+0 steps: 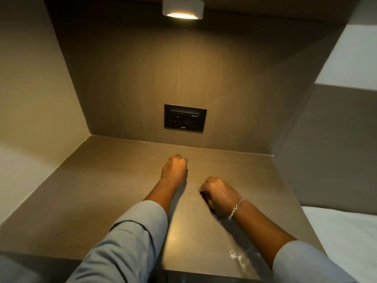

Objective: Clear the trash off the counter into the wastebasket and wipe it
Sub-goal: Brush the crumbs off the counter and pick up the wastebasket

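We see both hands curled into fists over the brown tabletop point(102, 180) of a recessed nook. The left hand point(175, 167) sits farther in, its grip pressed together; a small glint shows at its fingers, though we cannot tell what it pinches. The right hand point(219, 194), wearing a chain bracelet point(236, 208), rests nearer, grip likewise closed, contents hidden. A whitish smear point(237, 257) marks the tabletop's near right edge. A black socket plate point(185, 117) sits on the back wall under a lit round lamp point(183, 8).
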The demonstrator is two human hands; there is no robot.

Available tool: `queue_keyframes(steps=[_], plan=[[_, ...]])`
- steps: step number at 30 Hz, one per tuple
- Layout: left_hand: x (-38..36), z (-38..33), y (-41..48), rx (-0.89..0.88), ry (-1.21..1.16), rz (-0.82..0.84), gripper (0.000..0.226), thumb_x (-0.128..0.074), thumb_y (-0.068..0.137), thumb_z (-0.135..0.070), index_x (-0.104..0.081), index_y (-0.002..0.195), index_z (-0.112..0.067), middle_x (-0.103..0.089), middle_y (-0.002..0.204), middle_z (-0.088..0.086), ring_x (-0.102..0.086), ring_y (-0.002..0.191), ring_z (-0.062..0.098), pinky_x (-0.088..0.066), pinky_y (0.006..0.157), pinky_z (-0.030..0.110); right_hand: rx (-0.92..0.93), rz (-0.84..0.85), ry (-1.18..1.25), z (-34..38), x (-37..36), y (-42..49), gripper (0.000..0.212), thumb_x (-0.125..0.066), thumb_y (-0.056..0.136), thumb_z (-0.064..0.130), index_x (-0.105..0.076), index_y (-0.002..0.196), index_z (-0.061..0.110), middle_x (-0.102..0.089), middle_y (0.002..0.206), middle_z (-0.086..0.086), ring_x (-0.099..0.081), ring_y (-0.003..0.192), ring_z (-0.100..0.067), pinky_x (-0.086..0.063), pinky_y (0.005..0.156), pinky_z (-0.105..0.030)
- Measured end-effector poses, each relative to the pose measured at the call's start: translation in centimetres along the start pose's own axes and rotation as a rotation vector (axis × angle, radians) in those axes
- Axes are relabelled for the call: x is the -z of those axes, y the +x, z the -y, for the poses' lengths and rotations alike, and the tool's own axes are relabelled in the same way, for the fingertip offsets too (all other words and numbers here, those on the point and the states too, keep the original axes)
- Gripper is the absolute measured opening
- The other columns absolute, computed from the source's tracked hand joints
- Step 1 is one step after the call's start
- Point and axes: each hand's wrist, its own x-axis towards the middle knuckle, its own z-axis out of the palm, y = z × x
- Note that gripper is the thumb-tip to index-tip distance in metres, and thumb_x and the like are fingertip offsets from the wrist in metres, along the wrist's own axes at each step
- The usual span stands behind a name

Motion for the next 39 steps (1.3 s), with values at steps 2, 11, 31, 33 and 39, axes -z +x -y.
queue_keyframes(steps=[2, 11, 31, 33, 39], plan=[[-0.1, -0.4, -0.2, -0.005, -0.039, -0.026, 0.014, -0.057, 0.086, -0.007, -0.063, 0.098, -0.008, -0.064, 0.106, 0.016, -0.063, 0.094, 0.034, -0.050, 0.072, 0.039, -0.092, -0.121, 0.208, -0.3, 0.3, -2.3, 0.022, -0.054, 0.087, 0.011, -0.071, 0.102, 0.014, -0.068, 0.104, -0.008, -0.060, 0.099, -0.023, -0.048, 0.088, -0.033], [-0.7, -9.2, -14.2, 0.063, -1.096, 0.037, 0.024, -0.064, 0.086, 0.000, -0.061, 0.069, -0.017, -0.060, 0.055, -0.011, -0.052, 0.050, 0.002, -0.042, 0.051, 0.014, -0.625, -0.526, 1.420, -0.6, 0.9, -16.6, 0.011, -0.069, 0.076, -0.002, -0.077, 0.077, 0.006, -0.072, 0.061, -0.009, -0.063, 0.054, -0.020, -0.056, 0.054, -0.027], [-17.8, -14.2, -45.1, 0.721, -0.722, 0.194, 0.013, -0.058, 0.086, -0.005, -0.070, 0.083, -0.004, -0.061, 0.076, 0.010, -0.057, 0.074, 0.021, -0.042, 0.070, 0.028, -1.240, 0.111, 1.035, -0.1, -22.6, -41.9, 0.020, -0.074, 0.069, 0.015, -0.075, 0.088, 0.007, -0.075, 0.094, -0.016, -0.069, 0.092, -0.034, -0.056, 0.091, -0.046], [-16.7, -10.7, -48.0, 0.750, -0.675, 0.184, 0.015, -0.056, 0.088, -0.005, -0.069, 0.082, -0.003, -0.066, 0.079, 0.014, -0.059, 0.075, 0.024, -0.045, 0.071, 0.028, -1.194, 0.169, 0.996, 0.5, -22.7, -42.1, 0.014, -0.071, 0.073, 0.013, -0.076, 0.086, 0.008, -0.075, 0.094, -0.018, -0.069, 0.093, -0.035, -0.054, 0.093, -0.050], [-9.1, -0.3, -56.5, 1.043, -0.697, -0.127, 0.019, -0.056, 0.088, -0.006, -0.070, 0.100, -0.011, -0.072, 0.092, 0.014, -0.069, 0.085, 0.035, -0.059, 0.079, 0.053, -0.905, 0.281, 0.998, 10.1, -21.5, -34.5, 0.007, -0.069, 0.071, 0.005, -0.072, 0.065, 0.007, -0.072, 0.077, -0.027, -0.067, 0.070, -0.034, -0.057, 0.080, -0.054]])
